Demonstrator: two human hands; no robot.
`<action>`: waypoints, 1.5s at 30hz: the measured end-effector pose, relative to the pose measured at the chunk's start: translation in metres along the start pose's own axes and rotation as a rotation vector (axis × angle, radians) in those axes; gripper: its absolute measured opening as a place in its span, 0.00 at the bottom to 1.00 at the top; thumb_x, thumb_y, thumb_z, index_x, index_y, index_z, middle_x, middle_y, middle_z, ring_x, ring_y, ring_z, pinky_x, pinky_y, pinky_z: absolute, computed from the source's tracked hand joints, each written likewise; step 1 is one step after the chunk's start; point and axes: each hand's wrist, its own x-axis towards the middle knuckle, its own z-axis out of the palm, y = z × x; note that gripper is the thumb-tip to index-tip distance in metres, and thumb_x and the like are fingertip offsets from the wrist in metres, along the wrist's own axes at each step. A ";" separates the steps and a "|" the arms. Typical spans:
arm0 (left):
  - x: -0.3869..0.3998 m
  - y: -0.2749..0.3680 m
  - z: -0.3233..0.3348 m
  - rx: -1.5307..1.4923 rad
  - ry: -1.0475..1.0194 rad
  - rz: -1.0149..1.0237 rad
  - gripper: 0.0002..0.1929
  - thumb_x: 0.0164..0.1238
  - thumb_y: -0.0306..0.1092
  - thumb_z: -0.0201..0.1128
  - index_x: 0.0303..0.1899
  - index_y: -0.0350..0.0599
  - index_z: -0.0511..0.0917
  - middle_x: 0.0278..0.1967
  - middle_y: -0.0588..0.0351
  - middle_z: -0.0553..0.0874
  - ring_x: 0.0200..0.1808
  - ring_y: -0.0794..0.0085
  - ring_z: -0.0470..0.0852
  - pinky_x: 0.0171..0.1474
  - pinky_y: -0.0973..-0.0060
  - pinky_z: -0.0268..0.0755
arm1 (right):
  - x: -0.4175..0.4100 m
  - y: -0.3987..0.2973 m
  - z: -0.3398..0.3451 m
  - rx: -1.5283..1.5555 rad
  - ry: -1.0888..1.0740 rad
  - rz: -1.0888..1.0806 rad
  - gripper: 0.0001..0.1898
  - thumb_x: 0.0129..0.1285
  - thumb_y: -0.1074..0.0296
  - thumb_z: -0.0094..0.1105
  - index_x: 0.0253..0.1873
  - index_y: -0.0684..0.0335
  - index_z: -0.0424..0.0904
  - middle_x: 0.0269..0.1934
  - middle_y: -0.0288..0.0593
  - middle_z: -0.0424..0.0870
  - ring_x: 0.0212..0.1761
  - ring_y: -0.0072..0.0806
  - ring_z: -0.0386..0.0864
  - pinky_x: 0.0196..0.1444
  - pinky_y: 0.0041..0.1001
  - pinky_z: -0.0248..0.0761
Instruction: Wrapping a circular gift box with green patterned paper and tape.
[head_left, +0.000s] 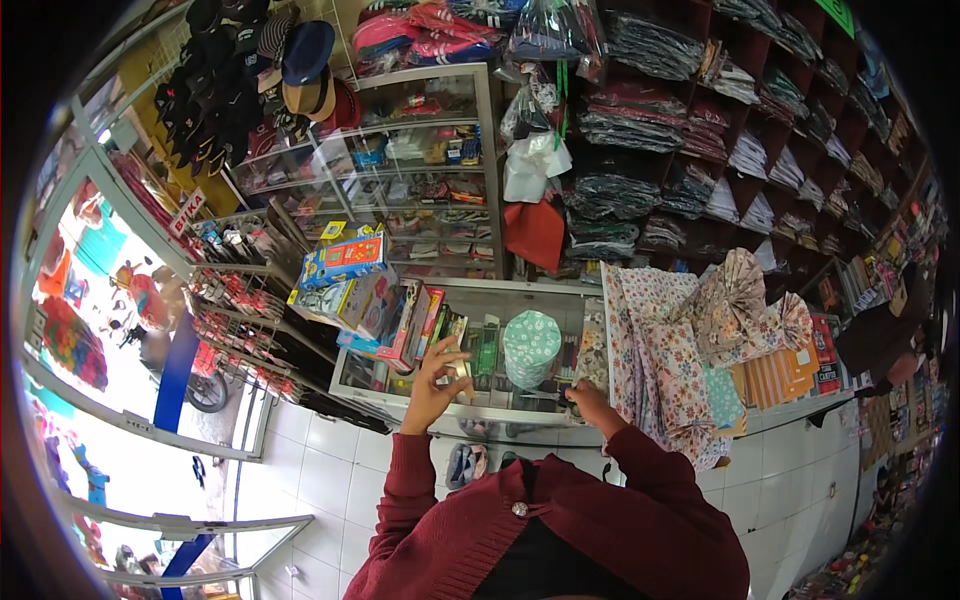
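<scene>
My left hand (429, 390) is raised over the front edge of the glass counter. What looks like a roll of yellowish adhesive tape (463, 372) sits between its thumb and fingers. To its right, a cylinder-shaped parcel (532, 351) wrapped in mint-green floral paper stands upright on the glass. Neither hand touches it. My right hand (595, 406) is at the counter's front edge, right of the parcel, with its fingers closed around a small dark object (565, 393), too small to identify.
The glass counter (375, 391) carries boxed toys (349, 289) at left. Floral wrapping paper (626, 330), fan-pleated wrapped parcels (731, 307) and brown envelopes (780, 375) lie at right. Behind stand a glass display cabinet (484, 161) and shelves of bagged clothes (630, 124). A wire rack (247, 330) flanks the doorway.
</scene>
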 end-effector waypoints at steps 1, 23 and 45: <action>0.000 0.000 0.000 -0.048 -0.005 -0.001 0.21 0.43 0.16 0.62 0.42 0.49 0.76 0.56 0.56 0.64 0.50 0.76 0.68 0.41 0.82 0.68 | 0.001 -0.002 -0.001 -0.048 -0.010 0.024 0.14 0.52 0.78 0.47 0.43 0.53 0.71 0.42 0.47 0.66 0.47 0.42 0.66 0.44 0.36 0.63; 0.017 0.014 -0.001 -0.094 -0.185 -0.106 0.40 0.42 0.17 0.65 0.60 0.49 0.56 0.51 0.49 0.71 0.31 0.85 0.75 0.32 0.87 0.71 | -0.027 -0.068 -0.184 0.744 -0.387 -0.355 0.31 0.45 0.65 0.67 0.56 0.57 0.63 0.32 0.37 0.75 0.31 0.17 0.71 0.31 0.18 0.64; 0.017 0.035 0.000 -0.157 -0.415 -0.186 0.40 0.42 0.17 0.65 0.60 0.50 0.57 0.48 0.51 0.73 0.30 0.85 0.75 0.35 0.87 0.70 | -0.001 -0.092 -0.210 0.564 -0.455 -0.382 0.25 0.47 0.62 0.64 0.53 0.51 0.70 0.22 0.28 0.70 0.23 0.15 0.62 0.26 0.19 0.57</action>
